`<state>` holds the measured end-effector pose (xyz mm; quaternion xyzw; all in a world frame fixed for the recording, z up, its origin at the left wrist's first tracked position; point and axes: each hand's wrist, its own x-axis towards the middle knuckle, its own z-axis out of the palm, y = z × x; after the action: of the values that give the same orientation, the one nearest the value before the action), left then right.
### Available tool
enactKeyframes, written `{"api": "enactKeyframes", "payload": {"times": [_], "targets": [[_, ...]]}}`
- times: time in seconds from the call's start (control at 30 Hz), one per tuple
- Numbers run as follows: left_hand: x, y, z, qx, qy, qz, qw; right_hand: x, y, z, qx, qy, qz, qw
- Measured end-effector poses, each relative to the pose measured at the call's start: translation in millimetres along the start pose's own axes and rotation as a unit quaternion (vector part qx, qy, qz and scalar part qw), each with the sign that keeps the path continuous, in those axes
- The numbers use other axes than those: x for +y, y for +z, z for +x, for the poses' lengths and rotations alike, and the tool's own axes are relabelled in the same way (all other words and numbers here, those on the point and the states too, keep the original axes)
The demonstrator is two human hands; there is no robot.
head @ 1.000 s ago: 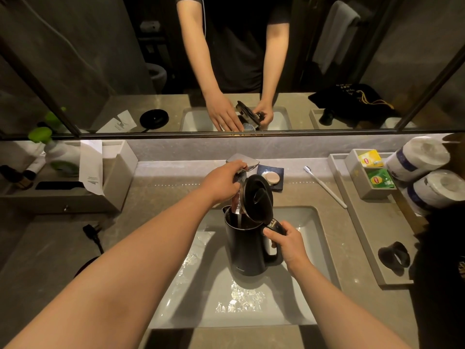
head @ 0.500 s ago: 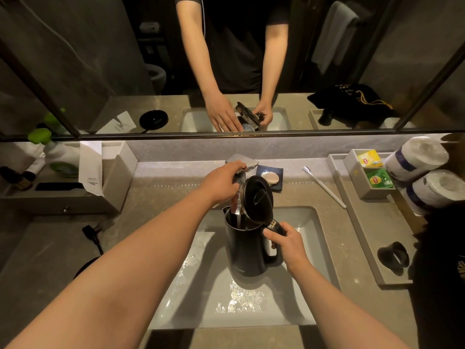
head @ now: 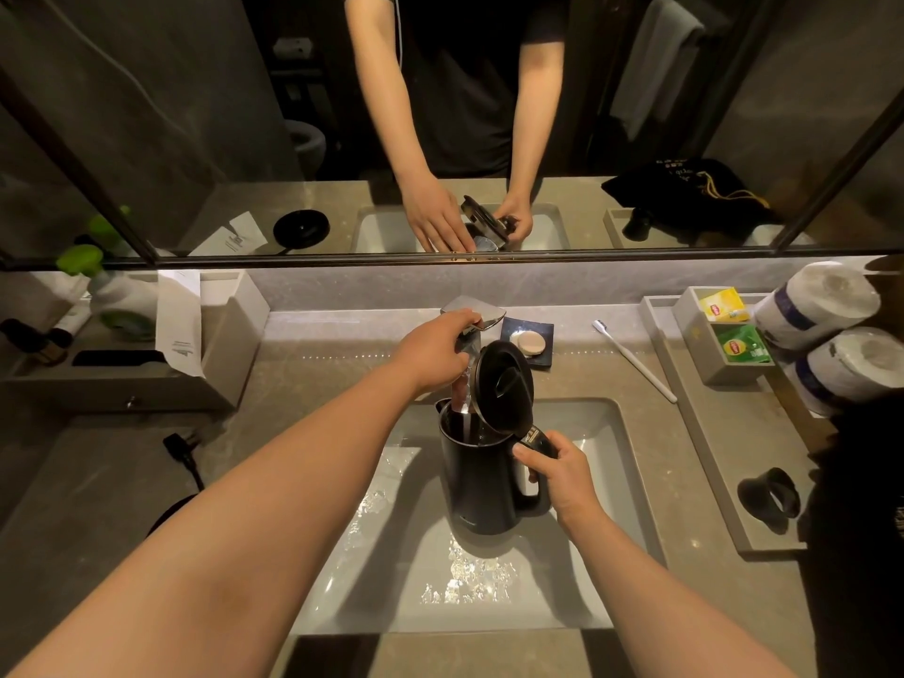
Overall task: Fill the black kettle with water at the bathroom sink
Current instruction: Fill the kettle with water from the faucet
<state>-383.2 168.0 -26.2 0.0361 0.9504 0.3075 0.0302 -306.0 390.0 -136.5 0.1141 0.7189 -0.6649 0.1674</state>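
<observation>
The black kettle (head: pixel 477 482) stands upright in the white sink basin (head: pixel 606 462) with its round lid (head: pixel 504 384) hinged open. My right hand (head: pixel 557 469) is closed around its handle. A stream of water (head: pixel 464 389) falls from the chrome tap (head: pixel 482 313) into the kettle's mouth. My left hand (head: pixel 433 352) rests on the tap's flat lever, fingers wrapped over its edge. Water glints on the basin floor in front of the kettle.
A soap dish (head: pixel 528 342) and toothbrush (head: pixel 633 359) lie behind the sink. At right are a grey tray (head: pixel 709 462) with a tea bag box (head: pixel 724 335), two paper rolls (head: pixel 817 305) and a black ring (head: pixel 768 499). The kettle base (head: pixel 169 513) and plug (head: pixel 178 445) lie at left, near an organiser box (head: pixel 146 354).
</observation>
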Motion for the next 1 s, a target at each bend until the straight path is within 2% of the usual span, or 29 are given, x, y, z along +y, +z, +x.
{"api": "enactKeyframes", "payload": {"times": [1.0], "targets": [[1.4,-0.8,-2.3,0.007,0.006,0.007,1.0,1.0,-2.0,-2.9,0.004,0.012,0.026,1.0]]}}
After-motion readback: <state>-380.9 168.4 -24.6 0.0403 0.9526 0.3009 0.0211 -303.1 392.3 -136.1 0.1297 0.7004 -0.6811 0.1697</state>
